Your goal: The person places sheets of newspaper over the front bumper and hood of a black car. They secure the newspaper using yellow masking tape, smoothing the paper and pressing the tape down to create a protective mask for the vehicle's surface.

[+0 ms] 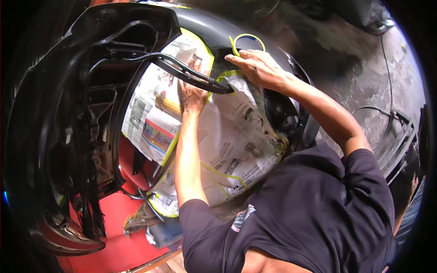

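Observation:
My left hand (193, 94) lies flat on a newspaper sheet (154, 88) with its fingers stretched out. A black curved bar (195, 79) passes in front of it and hides part of the fingers. To the right, my right hand (259, 68) grips a roll of yellow-green masking tape (249, 35) by its near edge. More newspaper (223, 141) covers the surface between my arms, edged with strips of the same tape. Both sheets lie against glossy black vehicle bodywork (200, 22).
A large black curved panel (41, 127) with cables fills the left side. Red surfaces (123, 245) show below it, beside a bundle of cloth (166, 232). On the right are a worn grey floor (359, 82), a metal frame (400, 136) and another person's hand (413, 184).

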A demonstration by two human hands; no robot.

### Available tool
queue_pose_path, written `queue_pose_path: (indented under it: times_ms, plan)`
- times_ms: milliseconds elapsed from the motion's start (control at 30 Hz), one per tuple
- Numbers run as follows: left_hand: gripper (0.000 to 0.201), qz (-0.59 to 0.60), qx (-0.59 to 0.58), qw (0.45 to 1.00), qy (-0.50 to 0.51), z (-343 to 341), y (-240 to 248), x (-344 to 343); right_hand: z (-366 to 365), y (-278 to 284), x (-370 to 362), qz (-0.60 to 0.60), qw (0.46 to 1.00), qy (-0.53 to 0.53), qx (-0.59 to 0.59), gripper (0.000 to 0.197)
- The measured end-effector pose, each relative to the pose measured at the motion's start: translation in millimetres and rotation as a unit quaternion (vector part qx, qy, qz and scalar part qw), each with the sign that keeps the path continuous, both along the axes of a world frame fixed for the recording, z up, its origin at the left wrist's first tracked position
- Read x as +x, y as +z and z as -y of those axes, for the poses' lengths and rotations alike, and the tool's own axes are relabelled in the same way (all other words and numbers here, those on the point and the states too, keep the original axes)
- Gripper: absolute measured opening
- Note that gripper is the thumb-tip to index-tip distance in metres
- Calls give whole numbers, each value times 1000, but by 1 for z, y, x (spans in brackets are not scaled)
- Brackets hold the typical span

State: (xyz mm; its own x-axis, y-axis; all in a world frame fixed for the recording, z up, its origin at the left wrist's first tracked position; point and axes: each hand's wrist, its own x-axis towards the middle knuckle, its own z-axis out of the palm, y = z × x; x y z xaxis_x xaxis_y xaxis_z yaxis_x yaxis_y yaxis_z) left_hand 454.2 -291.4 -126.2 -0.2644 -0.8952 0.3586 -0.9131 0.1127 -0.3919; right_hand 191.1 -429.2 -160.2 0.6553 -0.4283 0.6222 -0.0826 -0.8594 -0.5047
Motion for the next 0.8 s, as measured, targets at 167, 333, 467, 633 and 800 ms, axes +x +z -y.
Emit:
queue_pose_path:
  times_ms: [167,333,467,633,800]
  plan:
    - [53,-38,85,995,45,14,-12,26,14,-4,18,147,987,-7,68,44]
    - [54,-139,-25,988,62,27,-14,25,27,14,27,66,997,39,-4,35]
    - [51,-134,-142,968,156,2,-7,19,55,15,67,62,996,46,-37,24]
    - [64,-91,-114,937,317,-29,13,34,66,14,129,-10,989,99,105,43]
    - [55,-259,-3,906,334,-19,52,94,79,24,170,-85,978,90,166,43]
